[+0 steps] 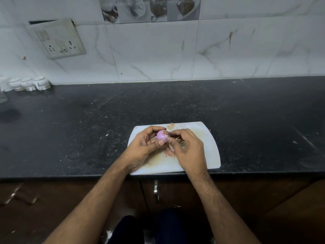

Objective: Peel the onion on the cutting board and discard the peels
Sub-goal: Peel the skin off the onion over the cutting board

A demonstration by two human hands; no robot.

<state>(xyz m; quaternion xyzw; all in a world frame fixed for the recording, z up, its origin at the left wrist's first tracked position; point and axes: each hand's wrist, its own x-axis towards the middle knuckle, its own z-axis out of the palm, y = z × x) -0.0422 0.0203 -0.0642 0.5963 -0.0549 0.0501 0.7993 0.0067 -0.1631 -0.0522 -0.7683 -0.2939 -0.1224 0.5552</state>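
A small purple onion (162, 135), mostly bare of skin with a brown root end facing up, is held just above the white cutting board (207, 147). My left hand (146, 147) grips it from the left, fingers curled round it and thumb on its front. My right hand (186, 148) pinches at the onion's right side, where a thin strip of skin sticks out. Loose pinkish peels (169, 152) lie on the board under my hands, and one scrap of peel (171, 125) sits at the board's far edge.
The board lies at the front edge of a black stone counter (88, 129). Several white cups (28, 83) stand at the far left against the tiled wall. A switch and socket plate (58, 39) is on the wall. Dark cabinet doors are below.
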